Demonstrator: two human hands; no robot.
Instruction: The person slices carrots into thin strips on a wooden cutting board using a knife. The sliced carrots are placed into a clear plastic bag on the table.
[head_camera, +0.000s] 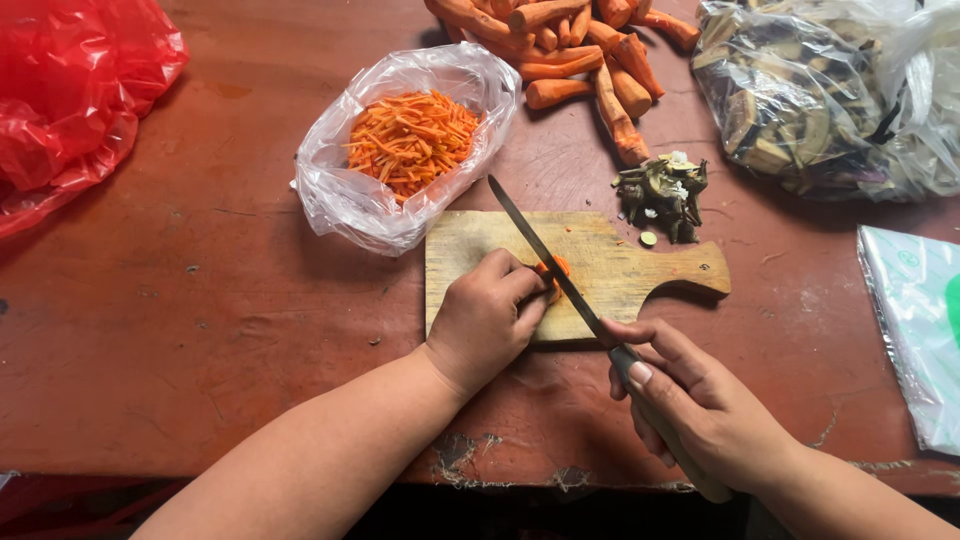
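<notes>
Carrot piece (556, 272), small and orange, lies near the middle of a wooden cutting board (610, 262) with a handle pointing right. We see our left hand (487, 318) pressing down on it, the fingers (525, 288) curled and grasping the piece against the board. Our right hand (700, 400) is clenched around the handle of a long knife (545, 258), whose blade runs up and to the left across the board and meets the carrot piece. The board rests on a worn reddish-brown bench (200, 300). Just beyond its far left corner sits a clear plastic bag (340, 190) holding carrot strips (410, 140). Farther away lie whole peeled carrots (585, 50). A small pile of dark vegetable scraps (662, 195) sits just beyond the board, and another clear bag of sliced vegetables (800, 100) lies at far right. A red plastic bag (70, 90) is at far left.
</notes>
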